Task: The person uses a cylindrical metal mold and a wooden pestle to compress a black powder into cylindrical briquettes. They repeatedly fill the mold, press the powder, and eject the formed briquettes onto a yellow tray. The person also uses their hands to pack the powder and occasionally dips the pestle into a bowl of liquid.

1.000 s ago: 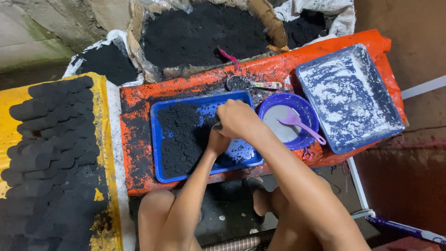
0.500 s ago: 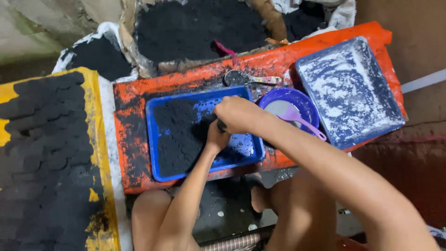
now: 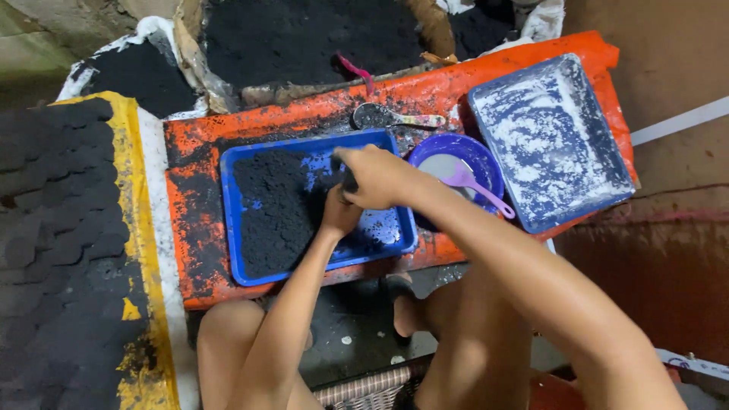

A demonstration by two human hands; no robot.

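Black powder fills the left half of the shallow blue rectangular plastic tray (image 3: 258,266) in the middle of the frame, and both your hands meet over its right half. Your right hand (image 3: 376,176) curls its fingers tight around a small dark object (image 3: 348,181) that is mostly hidden, so you cannot tell what it is. Your left hand (image 3: 339,215) sits just beneath, touching the right one; whether its fingers grip anything you cannot tell.

That tray rests on a worn orange board (image 3: 194,220) smeared with black. Just right of your hands stands a round purple bowl (image 3: 486,163) holding pale liquid and a lilac plastic spoon (image 3: 474,186). Above the tray lies a metal spoon (image 3: 380,117) loaded with black powder. At the upper right, a second blue tray (image 3: 550,140) is dusted white. Along the left edge, dark moulded briquettes (image 3: 57,205) lie in rows on a yellow sheet (image 3: 140,228).
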